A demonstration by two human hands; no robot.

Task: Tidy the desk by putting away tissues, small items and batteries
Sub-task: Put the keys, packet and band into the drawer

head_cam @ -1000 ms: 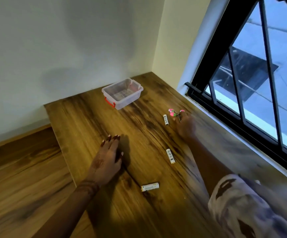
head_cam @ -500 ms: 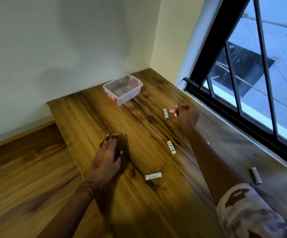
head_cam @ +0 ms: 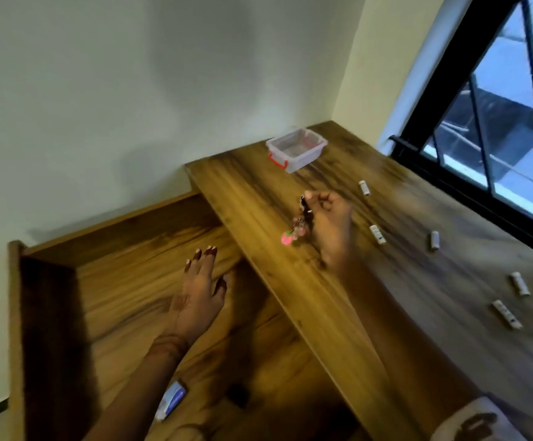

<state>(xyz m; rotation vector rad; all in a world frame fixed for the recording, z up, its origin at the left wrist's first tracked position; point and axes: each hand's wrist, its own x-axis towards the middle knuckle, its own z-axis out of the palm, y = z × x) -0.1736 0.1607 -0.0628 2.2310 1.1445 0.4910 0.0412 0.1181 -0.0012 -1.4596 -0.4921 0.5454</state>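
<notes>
Keychain (head_cam: 298,229) pinched in curled right grip (head_cam: 330,224), hanging just over bench (head_cam: 258,198). Left grip (head_cam: 196,297) spread flat, holding nothing, over lower wooden surface (head_cam: 125,297). Batteries (head_cam: 377,234) scattered on bench; clear box (head_cam: 295,150) by wall corner; window (head_cam: 497,122) at right.

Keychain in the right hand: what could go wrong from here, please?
1. The right hand pinches the keychain only at its top, and the charm dangles; it may slip or swing if carried to the box.
2. Five batteries lie loose on the desk beside that arm; a brush of the arm could perhaps roll them away.
</notes>
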